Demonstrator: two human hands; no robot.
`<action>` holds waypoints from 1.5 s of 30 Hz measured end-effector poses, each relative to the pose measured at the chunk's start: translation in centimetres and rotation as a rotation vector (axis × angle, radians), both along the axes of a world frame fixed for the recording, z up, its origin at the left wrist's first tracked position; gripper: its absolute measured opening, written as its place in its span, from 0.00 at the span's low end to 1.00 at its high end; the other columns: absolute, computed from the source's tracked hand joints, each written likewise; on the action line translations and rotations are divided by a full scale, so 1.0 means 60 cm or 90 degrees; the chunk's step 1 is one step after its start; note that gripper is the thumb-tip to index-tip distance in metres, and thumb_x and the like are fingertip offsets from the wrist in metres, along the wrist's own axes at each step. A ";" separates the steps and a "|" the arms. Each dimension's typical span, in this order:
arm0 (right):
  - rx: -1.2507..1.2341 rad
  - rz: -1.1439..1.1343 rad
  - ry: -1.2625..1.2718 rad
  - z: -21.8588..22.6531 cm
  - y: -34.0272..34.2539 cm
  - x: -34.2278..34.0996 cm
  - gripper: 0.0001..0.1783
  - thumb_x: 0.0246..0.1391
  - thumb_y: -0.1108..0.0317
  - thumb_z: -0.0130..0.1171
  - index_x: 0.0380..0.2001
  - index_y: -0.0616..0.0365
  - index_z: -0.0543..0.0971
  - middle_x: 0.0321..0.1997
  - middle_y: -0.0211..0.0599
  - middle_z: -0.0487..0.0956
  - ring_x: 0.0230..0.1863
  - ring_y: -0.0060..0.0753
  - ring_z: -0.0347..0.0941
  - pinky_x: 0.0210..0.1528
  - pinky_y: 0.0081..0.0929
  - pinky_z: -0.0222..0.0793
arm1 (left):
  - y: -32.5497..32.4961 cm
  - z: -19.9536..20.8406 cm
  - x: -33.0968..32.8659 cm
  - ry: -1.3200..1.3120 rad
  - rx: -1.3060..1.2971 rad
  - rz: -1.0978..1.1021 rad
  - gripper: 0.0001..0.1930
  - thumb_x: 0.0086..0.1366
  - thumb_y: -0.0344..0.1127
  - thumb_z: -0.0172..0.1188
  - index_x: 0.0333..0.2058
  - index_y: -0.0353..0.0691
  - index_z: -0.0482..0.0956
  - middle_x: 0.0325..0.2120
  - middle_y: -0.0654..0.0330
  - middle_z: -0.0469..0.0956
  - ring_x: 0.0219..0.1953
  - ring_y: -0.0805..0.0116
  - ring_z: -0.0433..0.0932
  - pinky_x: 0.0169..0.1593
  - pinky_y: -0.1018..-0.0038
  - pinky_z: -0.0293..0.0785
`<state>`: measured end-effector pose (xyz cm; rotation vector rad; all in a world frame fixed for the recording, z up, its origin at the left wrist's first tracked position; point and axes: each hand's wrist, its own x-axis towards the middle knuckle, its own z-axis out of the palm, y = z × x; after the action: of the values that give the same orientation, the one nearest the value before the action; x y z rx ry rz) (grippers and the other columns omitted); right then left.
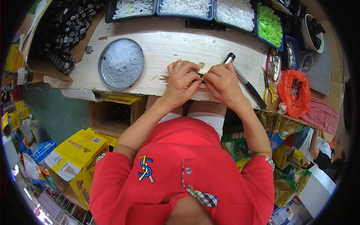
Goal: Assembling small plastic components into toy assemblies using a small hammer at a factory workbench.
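Observation:
At the near edge of the worktable, my left hand (181, 81) and my right hand (225, 83) meet with fingers bent and pinched together. Between their fingertips sits a small black part (201, 78), mostly covered by the fingers, so its exact kind does not show. Just right of my right hand lies a hammer (244, 83) with a metal head and a black grip. Further right is a pair of pliers (268, 90) with yellow handles. To the left of my left hand stands a round metal dish (100, 71) holding small translucent pieces.
Trays of white pieces (184, 7) and bright green pieces (269, 24) line the far side. A cardboard box of black parts (62, 37) stands at left. An orange-red plastic bag (287, 86), a blue bin (291, 52) and a white bucket (318, 37) are at right.

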<state>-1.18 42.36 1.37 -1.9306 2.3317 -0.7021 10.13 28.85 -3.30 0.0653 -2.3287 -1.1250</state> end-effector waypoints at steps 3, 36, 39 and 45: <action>-0.018 -0.021 -0.011 -0.004 0.003 0.006 0.03 0.38 0.73 0.56 0.20 0.56 0.73 0.23 0.31 0.68 0.30 0.33 0.66 0.35 0.32 0.54 | -0.001 0.000 -0.001 -0.004 0.011 -0.007 0.05 0.45 0.29 0.61 0.23 0.41 0.74 0.35 0.62 0.73 0.42 0.65 0.69 0.47 0.69 0.54; -0.005 -0.547 0.024 0.050 0.356 -0.191 0.07 0.47 0.74 0.55 0.33 0.60 0.77 0.29 0.41 0.74 0.27 0.35 0.72 0.31 0.25 0.66 | 0.000 0.024 -0.011 -0.194 -0.016 0.010 0.17 0.41 0.34 0.65 0.35 0.45 0.78 0.35 0.65 0.71 0.43 0.66 0.65 0.50 0.68 0.52; 0.139 -0.653 0.125 0.042 0.442 -0.245 0.09 0.49 0.70 0.53 0.35 0.57 0.77 0.35 0.44 0.74 0.37 0.42 0.72 0.38 0.34 0.67 | -0.021 0.033 -0.009 -0.165 0.037 -0.017 0.18 0.41 0.33 0.67 0.36 0.44 0.78 0.36 0.65 0.73 0.42 0.65 0.67 0.46 0.72 0.60; 0.384 -0.727 0.021 -0.004 0.526 -0.309 0.19 0.46 0.66 0.57 0.43 0.57 0.73 0.39 0.51 0.75 0.43 0.53 0.70 0.43 0.41 0.66 | -0.170 0.074 -0.028 -0.099 0.036 0.227 0.10 0.48 0.31 0.63 0.32 0.39 0.79 0.29 0.58 0.76 0.34 0.65 0.73 0.40 0.73 0.69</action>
<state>-19.70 73.91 1.11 -0.2889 3.0136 0.0941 8.46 18.62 1.12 0.5840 -2.2970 -1.0324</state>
